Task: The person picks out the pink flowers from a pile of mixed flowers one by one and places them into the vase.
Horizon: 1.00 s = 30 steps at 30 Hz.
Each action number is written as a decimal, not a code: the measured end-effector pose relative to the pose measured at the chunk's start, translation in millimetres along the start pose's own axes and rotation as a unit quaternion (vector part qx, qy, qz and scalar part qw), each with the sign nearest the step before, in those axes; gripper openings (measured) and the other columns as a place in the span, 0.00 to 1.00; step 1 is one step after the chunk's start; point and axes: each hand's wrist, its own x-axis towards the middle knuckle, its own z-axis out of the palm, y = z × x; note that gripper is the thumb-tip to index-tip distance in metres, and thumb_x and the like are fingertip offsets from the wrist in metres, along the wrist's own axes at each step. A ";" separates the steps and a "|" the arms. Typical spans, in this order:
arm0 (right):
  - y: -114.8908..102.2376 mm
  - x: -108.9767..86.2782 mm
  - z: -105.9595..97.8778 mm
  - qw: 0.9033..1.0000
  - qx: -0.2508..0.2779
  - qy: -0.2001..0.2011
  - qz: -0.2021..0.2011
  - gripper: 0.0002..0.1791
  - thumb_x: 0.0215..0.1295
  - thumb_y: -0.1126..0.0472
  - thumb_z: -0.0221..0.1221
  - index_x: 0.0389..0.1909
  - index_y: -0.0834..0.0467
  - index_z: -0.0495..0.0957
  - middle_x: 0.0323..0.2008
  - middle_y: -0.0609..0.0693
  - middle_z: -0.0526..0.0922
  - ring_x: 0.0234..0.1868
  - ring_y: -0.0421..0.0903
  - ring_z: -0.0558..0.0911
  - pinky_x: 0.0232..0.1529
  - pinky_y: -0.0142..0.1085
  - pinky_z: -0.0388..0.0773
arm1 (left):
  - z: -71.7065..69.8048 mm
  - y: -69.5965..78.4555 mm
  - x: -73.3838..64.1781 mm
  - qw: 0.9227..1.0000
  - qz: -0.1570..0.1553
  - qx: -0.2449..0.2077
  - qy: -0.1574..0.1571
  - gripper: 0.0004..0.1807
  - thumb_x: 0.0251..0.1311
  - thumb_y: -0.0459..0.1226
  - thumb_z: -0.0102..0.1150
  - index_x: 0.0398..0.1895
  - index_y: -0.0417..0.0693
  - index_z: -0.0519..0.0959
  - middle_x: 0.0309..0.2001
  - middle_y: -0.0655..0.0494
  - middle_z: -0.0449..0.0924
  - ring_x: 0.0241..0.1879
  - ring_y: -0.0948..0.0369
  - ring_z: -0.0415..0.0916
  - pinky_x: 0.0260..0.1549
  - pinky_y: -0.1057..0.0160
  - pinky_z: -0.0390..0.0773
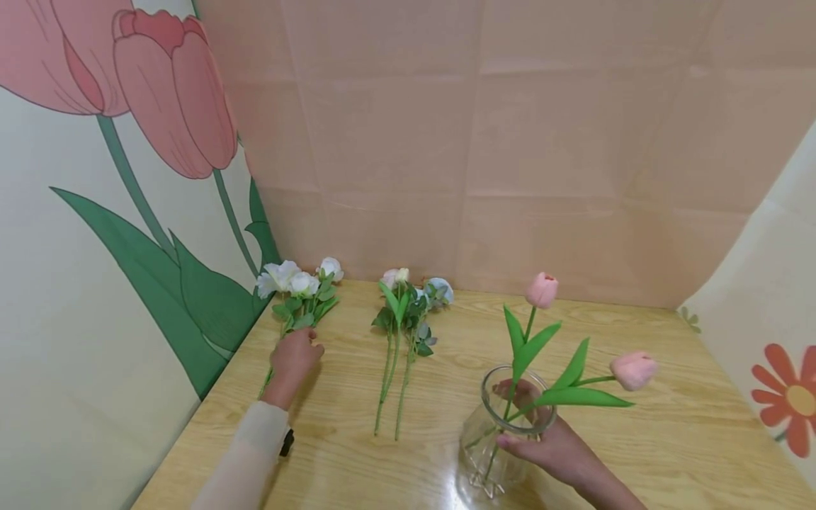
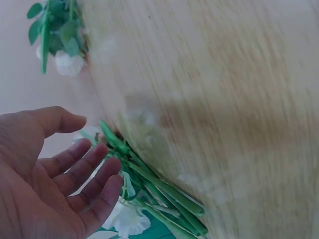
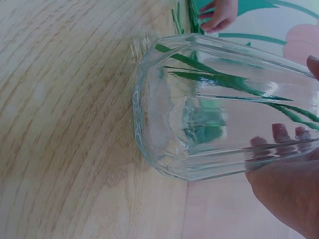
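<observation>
My left hand (image 1: 295,361) is over the stems of a bunch of white artificial flowers (image 1: 303,285) at the left of the table. In the left wrist view its fingers are relaxed and apart, beside the green stems (image 2: 172,196), with nothing between thumb and fingers. A clear glass vase (image 3: 164,99) stands toward the front right, and my right hand (image 1: 564,450) grips it just below the rim. Two pink tulips lean in the vase: one tulip (image 1: 542,290) rises upright, the other tulip (image 1: 634,370) tilts right. Their green stems show through the glass.
Between the hands, a second group of flowers lies on the wooden table (image 1: 338,432), with a pale blue bloom (image 1: 440,289) and long stems (image 1: 384,379). A plain pinkish backdrop (image 1: 408,142) stands behind, with flower-printed panels on both sides.
</observation>
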 end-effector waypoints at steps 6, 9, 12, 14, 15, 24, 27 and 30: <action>0.2 0.0 0.5 1.000 0.003 0.001 0.003 0.38 0.58 0.64 0.71 0.68 0.55 0.63 0.63 0.57 0.74 0.63 0.28 0.68 0.56 0.69 0.68 | -0.8 -8.1 1.0 1.000 -0.010 0.013 0.000 0.20 0.65 0.41 0.59 0.58 0.44 0.81 0.54 0.42 0.83 0.46 0.41 0.81 0.38 0.41 0.81; 1.1 -0.1 0.5 1.000 0.005 0.001 0.004 0.38 0.58 0.64 0.71 0.68 0.55 0.63 0.64 0.57 0.73 0.63 0.27 0.67 0.56 0.70 0.68 | -1.3 -12.1 1.0 1.000 -0.007 0.016 0.002 0.20 0.65 0.39 0.58 0.57 0.42 0.81 0.53 0.40 0.83 0.46 0.40 0.81 0.37 0.41 0.81; 1.3 -0.1 0.4 1.000 0.005 0.001 0.004 0.38 0.59 0.64 0.71 0.68 0.54 0.63 0.64 0.56 0.73 0.63 0.28 0.67 0.56 0.70 0.68 | -1.8 -15.7 1.1 1.000 -0.004 0.012 0.000 0.20 0.65 0.39 0.57 0.58 0.42 0.81 0.54 0.39 0.83 0.46 0.40 0.81 0.37 0.41 0.81; 0.7 -0.3 0.3 1.000 0.003 0.001 0.004 0.38 0.59 0.64 0.71 0.68 0.54 0.63 0.64 0.56 0.73 0.63 0.29 0.68 0.55 0.71 0.68 | -2.1 -17.7 1.2 1.000 -0.002 0.012 0.000 0.20 0.66 0.38 0.56 0.59 0.41 0.81 0.54 0.39 0.83 0.46 0.40 0.81 0.37 0.41 0.81; 0.3 -0.4 0.3 1.000 0.002 0.001 0.003 0.38 0.59 0.64 0.71 0.68 0.54 0.64 0.64 0.56 0.73 0.63 0.29 0.68 0.55 0.70 0.69 | -2.1 -18.9 1.5 1.000 -0.002 0.012 0.000 0.20 0.66 0.38 0.56 0.59 0.41 0.81 0.54 0.38 0.83 0.46 0.39 0.81 0.37 0.41 0.81; -0.9 -0.9 0.5 1.000 -0.005 0.000 0.023 0.39 0.59 0.62 0.71 0.68 0.55 0.63 0.64 0.57 0.73 0.67 0.60 0.69 0.56 0.72 0.67 | 1.3 -28.2 3.7 1.000 0.010 0.011 0.014 0.12 0.65 0.36 0.55 0.45 0.38 0.82 0.39 0.39 0.84 0.37 0.42 0.81 0.28 0.46 0.79; 0.3 -0.6 0.3 0.999 -0.004 0.002 0.033 0.39 0.59 0.62 0.72 0.68 0.55 0.63 0.65 0.57 0.73 0.67 0.56 0.69 0.57 0.72 0.67 | 1.4 -29.1 4.0 1.000 0.009 0.008 0.017 0.09 0.64 0.35 0.55 0.38 0.38 0.81 0.35 0.41 0.83 0.34 0.43 0.81 0.26 0.47 0.78; 0.8 -0.5 -0.4 0.999 -0.005 0.003 0.040 0.39 0.59 0.61 0.72 0.68 0.53 0.63 0.65 0.55 0.73 0.66 0.44 0.70 0.58 0.71 0.66 | 1.0 -29.2 4.8 1.000 0.003 0.007 0.014 0.08 0.64 0.35 0.54 0.35 0.39 0.80 0.33 0.41 0.82 0.33 0.43 0.81 0.26 0.46 0.78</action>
